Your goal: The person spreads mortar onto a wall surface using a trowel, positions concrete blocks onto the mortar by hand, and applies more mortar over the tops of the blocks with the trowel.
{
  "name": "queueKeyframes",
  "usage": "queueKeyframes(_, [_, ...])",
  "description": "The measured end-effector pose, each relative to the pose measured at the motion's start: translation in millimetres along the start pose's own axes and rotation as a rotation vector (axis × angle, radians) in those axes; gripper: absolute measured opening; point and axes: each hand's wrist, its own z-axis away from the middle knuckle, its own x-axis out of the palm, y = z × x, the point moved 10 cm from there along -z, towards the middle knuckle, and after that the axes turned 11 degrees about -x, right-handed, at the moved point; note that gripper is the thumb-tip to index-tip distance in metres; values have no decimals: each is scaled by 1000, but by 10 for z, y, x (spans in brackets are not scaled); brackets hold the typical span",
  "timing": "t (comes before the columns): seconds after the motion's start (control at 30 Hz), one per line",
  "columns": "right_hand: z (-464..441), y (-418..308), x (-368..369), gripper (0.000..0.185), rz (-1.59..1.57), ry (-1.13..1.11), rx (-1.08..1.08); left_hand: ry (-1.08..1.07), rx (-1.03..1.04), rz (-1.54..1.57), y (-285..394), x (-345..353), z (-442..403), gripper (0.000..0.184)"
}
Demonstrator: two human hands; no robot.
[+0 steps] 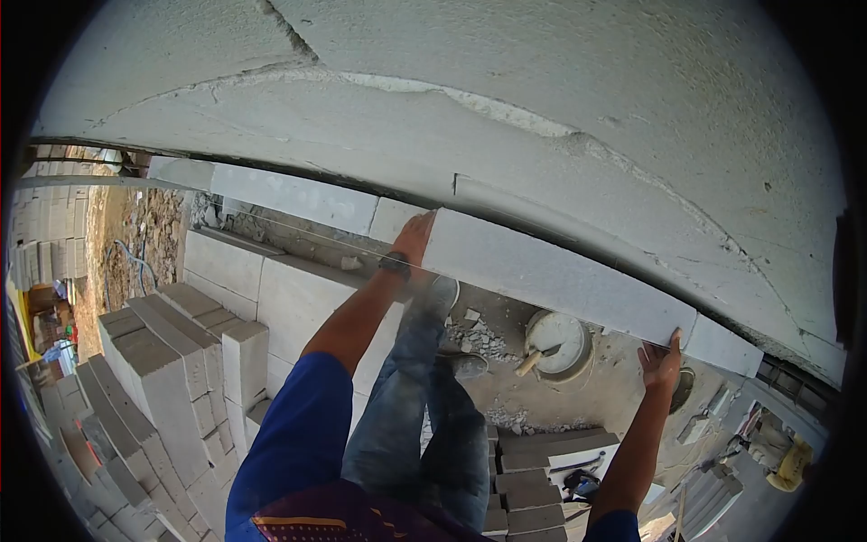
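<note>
A long pale aerated concrete block (560, 271) lies in a row of similar blocks along the wall's top, under the concrete overhead. My left hand (415, 239), with a dark watch on the wrist, is at its left end, fingers against the end beside a short neighbouring block (390, 218). My right hand (662, 363) grips the right end from the near side, thumb up at the joint with the end block (722, 346). Both hands hold the block between them. Parts of the left fingers are hidden. A thin string (307, 233) runs along the row's near side.
Below on the floor stands a round bucket (585, 359) of pale mix with a wooden-handled trowel (533, 359) in it. Rubble (476, 339) lies near my feet. Stacked blocks (172, 361) stand at left, more (533, 497) at bottom. Rough concrete (542, 72) hangs close overhead.
</note>
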Motion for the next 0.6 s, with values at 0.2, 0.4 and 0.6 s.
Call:
queueKeyframes(0.2, [-17,27,7,94,-11,-9,-9,73,11,54,30,-126,25,101])
queueKeyframes(0.4, [-14,23,2,94,-10,-1,-25,76,13,79,32,-162,27,97])
queueKeyframes(0.6, [23,-4,24,98,-26,-9,-22,-20,-73,-4,-30,-50,10,96])
